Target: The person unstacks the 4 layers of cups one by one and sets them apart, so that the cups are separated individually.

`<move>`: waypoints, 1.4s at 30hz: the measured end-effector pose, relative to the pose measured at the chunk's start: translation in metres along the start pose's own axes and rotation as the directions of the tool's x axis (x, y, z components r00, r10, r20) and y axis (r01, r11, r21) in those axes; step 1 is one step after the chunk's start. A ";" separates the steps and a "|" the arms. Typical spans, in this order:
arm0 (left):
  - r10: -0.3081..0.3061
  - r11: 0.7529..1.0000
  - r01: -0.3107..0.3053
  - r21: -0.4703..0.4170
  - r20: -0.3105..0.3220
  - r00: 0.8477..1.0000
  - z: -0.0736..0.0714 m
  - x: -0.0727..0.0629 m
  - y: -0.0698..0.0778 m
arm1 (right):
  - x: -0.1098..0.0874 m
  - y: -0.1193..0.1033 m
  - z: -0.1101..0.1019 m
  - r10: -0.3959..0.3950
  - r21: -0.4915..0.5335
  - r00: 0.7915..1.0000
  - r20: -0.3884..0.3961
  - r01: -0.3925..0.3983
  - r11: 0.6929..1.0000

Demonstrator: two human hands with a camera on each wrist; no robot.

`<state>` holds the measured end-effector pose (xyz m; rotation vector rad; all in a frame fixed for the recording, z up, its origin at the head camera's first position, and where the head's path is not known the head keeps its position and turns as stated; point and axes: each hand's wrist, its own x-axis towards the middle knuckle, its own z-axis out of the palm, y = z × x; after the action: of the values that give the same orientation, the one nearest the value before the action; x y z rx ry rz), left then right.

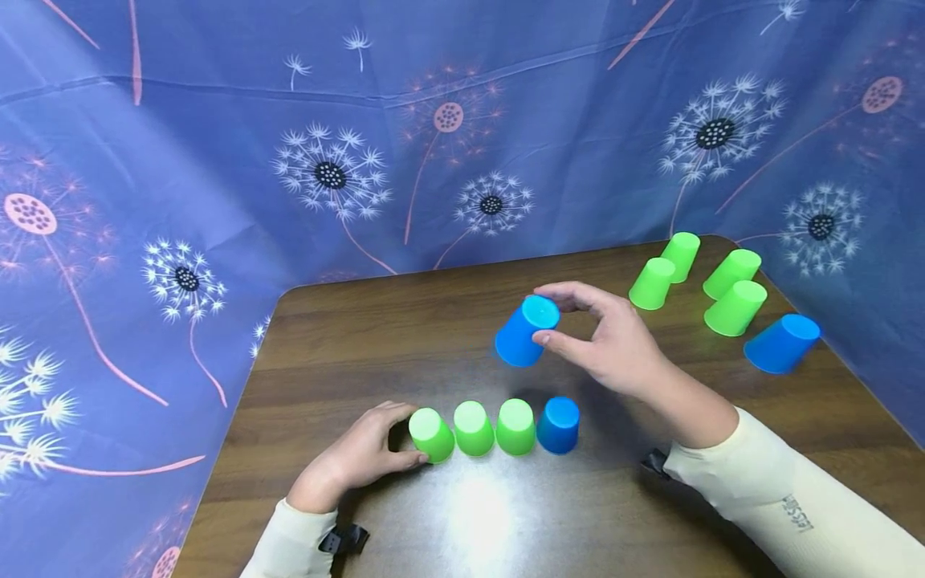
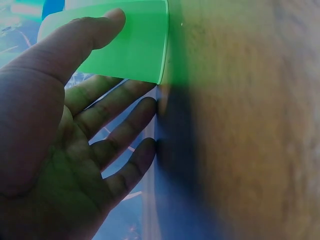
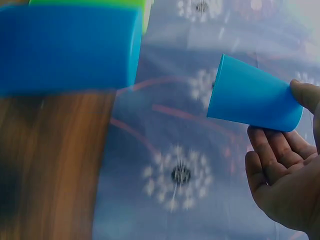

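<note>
My right hand [image 1: 614, 341] pinches an upside-down blue cup [image 1: 517, 335] near its base, between thumb and fingers. The cup hangs tilted above the table, behind a row of upside-down cups; the right wrist view shows the held blue cup [image 3: 252, 95] too. At the row's left end, my left hand [image 1: 367, 451] grips a green cup [image 1: 433, 437], its thumb on the near side and fingers behind. In the left wrist view, the thumb lies across that green cup [image 2: 135, 47]. Two more green cups [image 1: 474, 433] [image 1: 515, 432] and a blue cup [image 1: 558, 429] continue the row rightward.
At the table's back right stand several upside-down green cups [image 1: 654, 282] and one blue cup [image 1: 780, 345]. The brown wooden table [image 1: 347, 345] meets a blue dandelion-print cloth [image 1: 578, 160] behind and at the sides.
</note>
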<state>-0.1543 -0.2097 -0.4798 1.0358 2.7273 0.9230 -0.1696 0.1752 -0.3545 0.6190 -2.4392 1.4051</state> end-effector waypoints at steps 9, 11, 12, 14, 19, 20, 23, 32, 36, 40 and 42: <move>-0.023 1.000 0.023 0.000 -0.003 1.000 -0.002 -0.007 0.000 | -0.007 0.046 -0.049 0.175 -0.085 0.975 -0.134 -0.187 0.979; -0.029 1.000 0.029 -0.001 -0.005 1.000 -0.003 -0.009 0.000 | -0.008 0.060 -0.058 0.213 -0.090 0.967 -0.143 -0.227 0.970; -0.031 1.000 0.031 0.000 -0.006 0.999 -0.003 -0.009 0.000 | -0.008 0.067 -0.061 0.227 -0.093 0.963 -0.148 -0.242 0.966; -0.033 0.999 0.033 0.002 -0.011 0.999 -0.003 -0.011 0.000 | -0.009 0.082 -0.068 0.247 -0.109 0.956 -0.158 -0.265 0.958; -0.024 1.000 0.024 0.006 -0.026 0.999 -0.003 -0.012 0.000 | -0.013 0.111 -0.082 0.329 -0.169 0.930 -0.163 -0.354 0.920; -0.020 1.000 0.020 0.006 -0.028 0.999 -0.003 -0.012 0.000 | -0.014 0.116 -0.084 0.350 -0.183 0.923 -0.159 -0.376 0.908; -0.019 1.000 0.019 0.006 -0.028 0.999 -0.003 -0.012 0.001 | -0.017 0.129 -0.090 0.410 -0.225 0.901 -0.143 -0.433 0.873; -0.007 1.000 0.007 0.001 -0.028 1.000 -0.001 -0.009 0.001 | -0.024 0.149 -0.101 0.469 -0.316 0.871 -0.147 -0.490 0.812; 0.008 1.000 -0.008 -0.002 -0.031 0.999 0.000 -0.007 0.001 | -0.029 0.154 -0.105 0.467 -0.324 0.870 -0.155 -0.492 0.808; 0.020 1.000 -0.020 -0.006 -0.032 0.999 0.002 -0.005 0.001 | -0.033 0.158 -0.108 0.472 -0.325 0.862 -0.182 -0.506 0.799; 0.023 1.000 -0.024 -0.006 -0.031 0.999 0.002 -0.004 0.001 | -0.035 0.161 -0.110 0.472 -0.329 0.860 -0.195 -0.510 0.795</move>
<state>-0.1500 -0.2103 -0.4815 1.0635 2.7416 0.9582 -0.2153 0.3494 -0.4361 -0.1963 -2.7910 1.0294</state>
